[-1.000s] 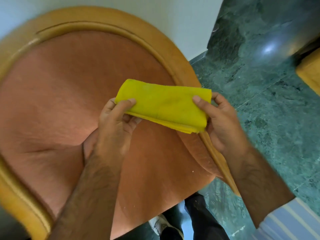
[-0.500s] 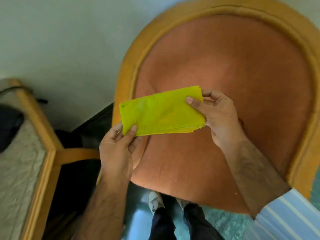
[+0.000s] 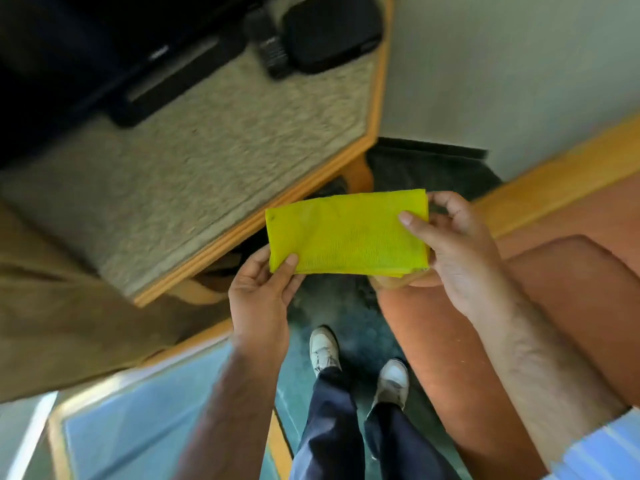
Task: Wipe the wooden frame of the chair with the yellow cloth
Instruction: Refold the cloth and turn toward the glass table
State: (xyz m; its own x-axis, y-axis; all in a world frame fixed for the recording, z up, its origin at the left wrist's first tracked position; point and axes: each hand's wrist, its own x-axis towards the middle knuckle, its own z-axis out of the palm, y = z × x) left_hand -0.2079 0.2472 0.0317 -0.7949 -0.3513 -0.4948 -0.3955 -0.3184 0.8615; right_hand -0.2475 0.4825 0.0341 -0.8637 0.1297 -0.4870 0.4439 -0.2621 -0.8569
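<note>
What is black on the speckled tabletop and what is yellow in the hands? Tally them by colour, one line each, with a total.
Black: 3, the flat device, the remote and the rounded case.
Yellow: 1, the folded cloth, pinched by the left hand and right hand.
Total: 4

The cloth [image 3: 348,232] is held flat between both hands, the left hand [image 3: 259,292] at its near left corner and the right hand [image 3: 457,251] at its right end. The bench [image 3: 194,174] lies to the left and behind, carrying a remote [image 3: 272,51] beside a pouch [image 3: 330,29]. The chair [image 3: 554,271] lies to the right, with the shoes [image 3: 358,365] on the floor below.
</note>
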